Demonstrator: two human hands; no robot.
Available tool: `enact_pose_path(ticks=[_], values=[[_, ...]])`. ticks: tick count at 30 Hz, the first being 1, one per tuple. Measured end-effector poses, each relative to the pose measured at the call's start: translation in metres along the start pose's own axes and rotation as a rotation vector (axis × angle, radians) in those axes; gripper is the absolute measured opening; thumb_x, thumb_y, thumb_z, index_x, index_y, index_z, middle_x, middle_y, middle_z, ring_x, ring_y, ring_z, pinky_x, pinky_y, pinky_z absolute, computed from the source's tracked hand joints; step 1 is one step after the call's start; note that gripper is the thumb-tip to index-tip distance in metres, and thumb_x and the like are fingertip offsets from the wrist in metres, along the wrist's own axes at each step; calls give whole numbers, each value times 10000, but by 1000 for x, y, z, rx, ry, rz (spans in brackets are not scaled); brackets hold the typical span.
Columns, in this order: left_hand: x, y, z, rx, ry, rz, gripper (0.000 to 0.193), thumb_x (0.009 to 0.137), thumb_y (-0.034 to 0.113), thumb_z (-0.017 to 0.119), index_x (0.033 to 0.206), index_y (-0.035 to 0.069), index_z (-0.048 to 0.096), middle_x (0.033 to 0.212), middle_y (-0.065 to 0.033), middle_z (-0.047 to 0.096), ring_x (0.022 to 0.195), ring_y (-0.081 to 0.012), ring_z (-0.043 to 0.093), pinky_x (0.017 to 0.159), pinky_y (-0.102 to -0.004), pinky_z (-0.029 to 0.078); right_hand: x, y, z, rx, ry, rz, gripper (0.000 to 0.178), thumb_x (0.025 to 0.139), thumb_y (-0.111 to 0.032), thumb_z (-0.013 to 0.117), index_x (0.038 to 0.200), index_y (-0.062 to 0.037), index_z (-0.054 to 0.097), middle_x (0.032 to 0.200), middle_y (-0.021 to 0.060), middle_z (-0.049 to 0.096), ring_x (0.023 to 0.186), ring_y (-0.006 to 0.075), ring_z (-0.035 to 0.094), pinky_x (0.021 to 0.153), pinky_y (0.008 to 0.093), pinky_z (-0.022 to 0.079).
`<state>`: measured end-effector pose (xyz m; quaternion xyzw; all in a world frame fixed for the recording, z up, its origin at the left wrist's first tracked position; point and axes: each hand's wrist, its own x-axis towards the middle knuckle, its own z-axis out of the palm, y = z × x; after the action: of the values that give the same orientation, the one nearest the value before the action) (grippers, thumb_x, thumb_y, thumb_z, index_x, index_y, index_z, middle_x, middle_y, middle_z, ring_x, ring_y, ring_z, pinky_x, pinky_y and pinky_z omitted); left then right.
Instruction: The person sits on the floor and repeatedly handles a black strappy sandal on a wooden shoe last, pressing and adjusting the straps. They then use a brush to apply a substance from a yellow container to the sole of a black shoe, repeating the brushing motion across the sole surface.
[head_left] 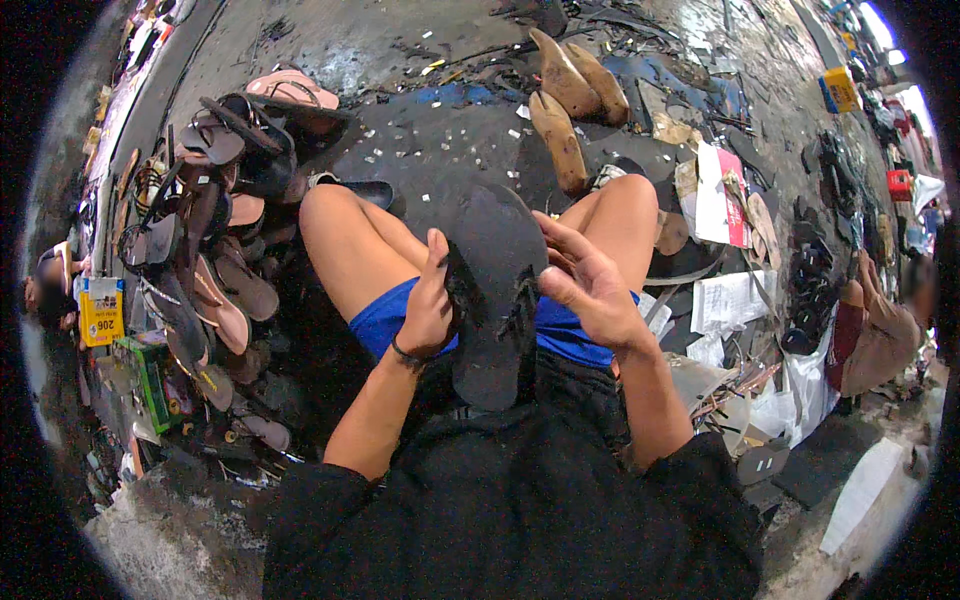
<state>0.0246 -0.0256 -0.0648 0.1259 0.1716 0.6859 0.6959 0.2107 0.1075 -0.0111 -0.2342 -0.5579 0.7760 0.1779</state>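
A black flat sandal [490,240] with dark straps along its sides is held up lengthwise above my lap. My left hand [430,305] is closed on its left edge, the thumb pointing up and the other fingers mostly hidden behind the sandal. At the right edge is my right hand [592,290], its fingers apart and slightly bent. The right thumb and forefinger tips come up against the sandal's edge near the strap; whether they press on it is hard to see.
Sandals [210,215] lie heaped on the left, near a yellow box [101,312]. Wooden shoe lasts [575,80] stand ahead on the scrap-strewn floor. To the right are papers [733,303], a red-and-white box [722,195] and a plastic bag [803,385]. Another person [880,335] sits at far right.
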Motion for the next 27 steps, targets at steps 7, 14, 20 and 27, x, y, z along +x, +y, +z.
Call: enact_pose_path(ticks=[7,14,20,27], values=[[5,15,32,735,184,80,554,1052,296,514,1428,-92,391,1344,-131,572,1244,-210,538,1080,-324,396,3,-12,2,-203,34,45,611,922,-185,724,1404,58,440,1260,165,610,1146,234,597,998,366,472],[9,12,38,1007,358,-33,748,1000,333,601,1372,-247,309,1231,-233,606,1186,-239,564,1044,-342,420,1,-5,4,-297,151,128,576,844,-242,785,1251,69,522,1159,197,646,1072,262,625,953,361,486],[13,10,48,1309,415,-17,805,971,368,634,1372,-249,308,1216,-294,614,1181,-303,591,1048,-356,420,10,-5,1,-618,163,163,758,769,-369,821,1266,103,498,1157,273,625,1092,338,626,953,405,490],[12,8,50,1313,390,-12,733,993,352,605,1364,-222,339,1154,-252,641,1126,-269,609,993,-342,458,11,-27,5,-825,69,155,836,752,-398,836,1298,115,466,1180,302,608,1128,360,615,958,418,497]])
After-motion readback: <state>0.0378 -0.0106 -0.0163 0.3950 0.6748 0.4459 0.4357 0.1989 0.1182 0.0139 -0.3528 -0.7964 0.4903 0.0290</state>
